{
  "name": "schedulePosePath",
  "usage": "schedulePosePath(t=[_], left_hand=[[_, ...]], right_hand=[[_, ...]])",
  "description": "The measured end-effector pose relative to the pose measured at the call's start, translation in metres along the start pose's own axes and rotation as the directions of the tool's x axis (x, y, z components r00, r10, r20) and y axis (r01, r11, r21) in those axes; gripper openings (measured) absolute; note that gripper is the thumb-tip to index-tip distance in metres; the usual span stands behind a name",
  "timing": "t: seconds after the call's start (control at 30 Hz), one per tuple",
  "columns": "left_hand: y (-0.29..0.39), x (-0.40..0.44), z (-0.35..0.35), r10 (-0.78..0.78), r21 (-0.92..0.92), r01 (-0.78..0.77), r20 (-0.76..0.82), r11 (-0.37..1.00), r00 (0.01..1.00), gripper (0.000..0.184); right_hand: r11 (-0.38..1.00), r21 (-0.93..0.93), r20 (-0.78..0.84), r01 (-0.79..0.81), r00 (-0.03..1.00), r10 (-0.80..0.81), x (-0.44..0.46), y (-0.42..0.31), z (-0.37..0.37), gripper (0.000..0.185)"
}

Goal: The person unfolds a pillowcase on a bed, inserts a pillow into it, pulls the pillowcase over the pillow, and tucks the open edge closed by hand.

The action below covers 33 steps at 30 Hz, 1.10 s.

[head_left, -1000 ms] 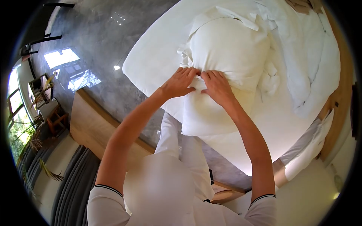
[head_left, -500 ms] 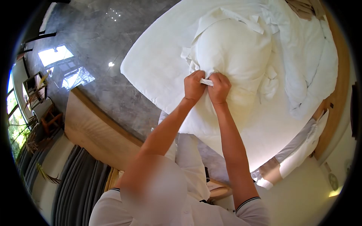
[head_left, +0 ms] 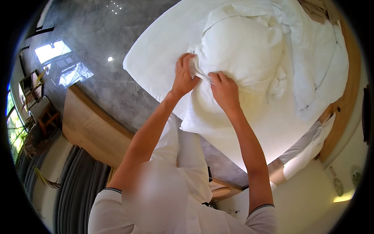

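Observation:
A bulky, rounded bundle of white bedding (head_left: 243, 46), with loose cloth folds around it, lies on the bed. My left hand (head_left: 184, 76) is at the bundle's near left side, thumb and fingers apart, fingertips slightly blurred against the loose cloth. Close by on the right, my right hand (head_left: 226, 90) has its fingers bent and closed on a narrow white cloth strip (head_left: 203, 76). That strip runs from the right fingertips toward my left thumb. Whether it is a hem or a tie, I cannot tell.
The bed's white surface (head_left: 156, 58) spreads under the bundle. A crumpled white duvet (head_left: 315, 66) lies to the right, and brown cloth (head_left: 317, 9) at the far right corner. A wooden panel (head_left: 97, 124) stands on the grey floor (head_left: 113, 85) at left, near dark curtains (head_left: 80, 183).
Both hands were close together, gripping the cloth. My left hand has moved up and left with its fingers spread; my right hand has shifted slightly right, and the strip between them shows longer.

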<state>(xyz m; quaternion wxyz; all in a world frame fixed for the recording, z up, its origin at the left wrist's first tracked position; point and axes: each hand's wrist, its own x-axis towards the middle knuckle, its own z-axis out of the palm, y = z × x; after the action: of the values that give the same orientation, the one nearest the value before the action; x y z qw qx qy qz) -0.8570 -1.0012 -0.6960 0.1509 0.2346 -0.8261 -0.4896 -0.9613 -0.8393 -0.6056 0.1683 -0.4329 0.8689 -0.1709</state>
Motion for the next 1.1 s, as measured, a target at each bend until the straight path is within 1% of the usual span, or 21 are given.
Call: schedulePosePath(t=[0.03,0.07,0.1,0.13,0.17,0.27,0.33,0.4,0.43,0.53,0.6,0.67,0.7,0.77,0.8,0.9,0.93,1.0,1.03,1.07,1.1], left_hand=[[-0.008,-0.002,-0.003,0.001,-0.104,0.02,0.198,0.994,0.98,0.08],[-0.009,-0.007,0.0,-0.005,-0.106,0.025,0.19,0.994,0.982,0.08],[-0.008,-0.012,0.002,-0.223,-0.302,0.325,0.326,0.896,0.919,0.078],[-0.004,-0.015,0.002,-0.374,-0.43,0.594,0.493,0.68,0.785,0.077],[-0.003,-0.022,0.007,-0.422,-0.437,0.56,0.377,0.704,0.825,0.07],[-0.019,-0.045,0.026,-0.35,-0.349,0.49,0.392,0.799,0.851,0.067],[0.002,-0.051,0.038,-0.351,-0.407,0.435,0.267,0.803,0.897,0.062],[0.02,-0.049,0.042,-0.448,-0.498,0.486,0.203,0.718,0.871,0.058],[0.03,-0.045,0.046,-0.428,-0.597,0.401,0.105,0.695,0.898,0.04],[0.053,-0.042,0.045,-0.562,-0.58,0.501,0.087,0.642,0.822,0.023],[0.073,-0.036,0.045,-0.549,-0.608,0.443,0.015,0.659,0.836,0.017],[0.085,-0.029,0.05,-0.465,-0.463,0.351,-0.157,0.814,0.871,0.021],[0.085,-0.029,0.054,-0.463,-0.466,0.346,-0.161,0.814,0.872,0.021],[0.083,-0.027,0.057,-0.368,-0.333,0.284,-0.227,0.899,0.901,0.034],[0.08,-0.027,0.059,-0.362,-0.335,0.275,-0.233,0.901,0.903,0.034],[0.074,-0.035,0.052,-0.164,-0.2,0.123,-0.202,0.972,0.966,0.066],[0.076,-0.04,0.049,-0.163,-0.194,0.123,-0.207,0.973,0.965,0.066],[0.083,-0.049,0.04,-0.011,-0.187,-0.029,-0.211,0.982,0.977,0.069],[0.079,-0.055,0.028,0.032,-0.159,-0.026,0.035,0.987,0.999,0.077],[0.077,-0.058,0.02,0.038,-0.154,-0.033,0.028,0.988,0.999,0.077],[0.081,-0.061,0.009,0.137,-0.09,-0.121,0.194,0.989,0.971,0.083]], right_hand=[[0.999,-0.04,0.067,0.035,0.997,-0.032,0.0,0.0,0.005,0.021],[0.998,-0.043,0.074,0.043,0.996,-0.04,-0.001,0.0,0.01,0.021],[0.994,-0.075,0.05,0.074,0.996,-0.07,0.003,-0.004,0.011,0.02],[0.989,-0.108,0.025,0.102,0.995,-0.1,0.007,-0.009,0.013,0.02],[0.988,-0.107,0.028,0.108,0.994,-0.106,0.009,-0.013,0.015,0.02],[0.989,-0.046,-0.12,0.139,0.982,-0.144,0.014,-0.021,0.017,0.024],[0.999,0.027,-0.098,0.032,0.995,-0.03,0.018,-0.021,0.026,0.026],[0.998,0.06,-0.11,0.019,0.994,-0.012,0.024,-0.019,0.023,0.027],[0.996,0.083,-0.115,-0.016,0.993,0.026,0.023,-0.022,0.017,0.029],[0.982,0.173,-0.044,-0.072,0.996,0.081,0.01,-0.032,-0.012,0.029],[0.984,0.169,-0.04,-0.05,0.998,0.057,-0.007,-0.031,-0.021,0.032],[0.991,0.129,-0.026,-0.024,0.999,0.027,-0.023,-0.024,-0.027,0.035],[0.992,0.126,-0.028,-0.019,0.999,0.023,-0.028,-0.02,-0.03,0.035],[0.989,0.107,-0.019,0.098,0.995,-0.096,-0.033,-0.01,-0.04,0.052],[0.989,0.102,-0.025,0.103,0.995,-0.101,-0.035,-0.004,-0.045,0.052],[0.995,0.018,0.034,0.099,0.994,-0.099,-0.037,0.011,-0.055,0.084],[0.994,0.023,0.031,0.105,0.994,-0.106,-0.038,0.013,-0.053,0.084],[0.995,-0.075,0.08,0.071,0.995,-0.065,-0.04,0.017,-0.049,0.066],[0.989,-0.14,0.094,0.05,0.995,-0.037,-0.04,0.018,-0.045,0.054],[0.989,-0.14,0.087,0.056,0.995,-0.045,-0.041,0.024,-0.04,0.054],[0.986,-0.154,0.072,0.07,0.996,-0.059,-0.043,0.032,-0.033,0.048]])
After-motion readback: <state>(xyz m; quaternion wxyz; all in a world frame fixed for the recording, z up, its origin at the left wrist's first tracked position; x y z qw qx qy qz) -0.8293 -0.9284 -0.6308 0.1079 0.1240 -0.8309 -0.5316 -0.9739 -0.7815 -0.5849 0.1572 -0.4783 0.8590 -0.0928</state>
